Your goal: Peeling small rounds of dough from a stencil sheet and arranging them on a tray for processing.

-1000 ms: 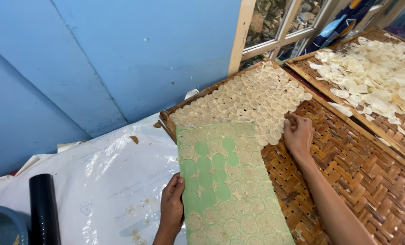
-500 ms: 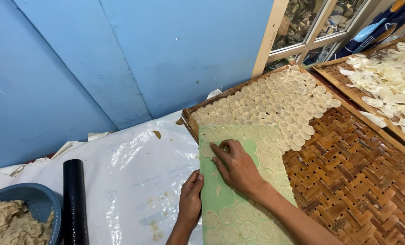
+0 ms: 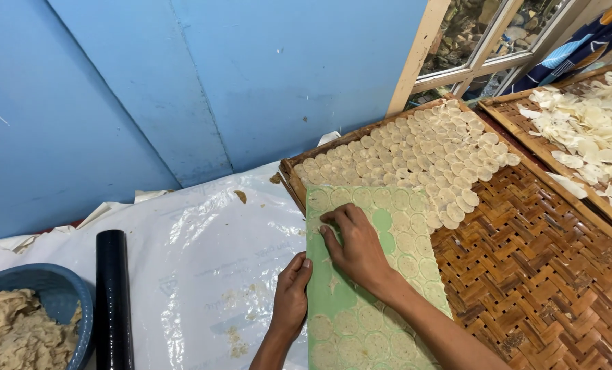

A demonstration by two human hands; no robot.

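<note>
The green sheet (image 3: 361, 301) is a flat, pale green rectangle lying with its long side running away from the person, its far end resting on the near left corner of the woven tray (image 3: 546, 274) and its left edge over the white plastic. Thin, round, cream discs (image 3: 405, 243) cover it in rows, each stuck flat to the surface. A bare green patch shows in the middle and left part, with scraps of dough on it. On the tray beyond the sheet, more of the same discs lie in tight, overlapping rows.
</note>
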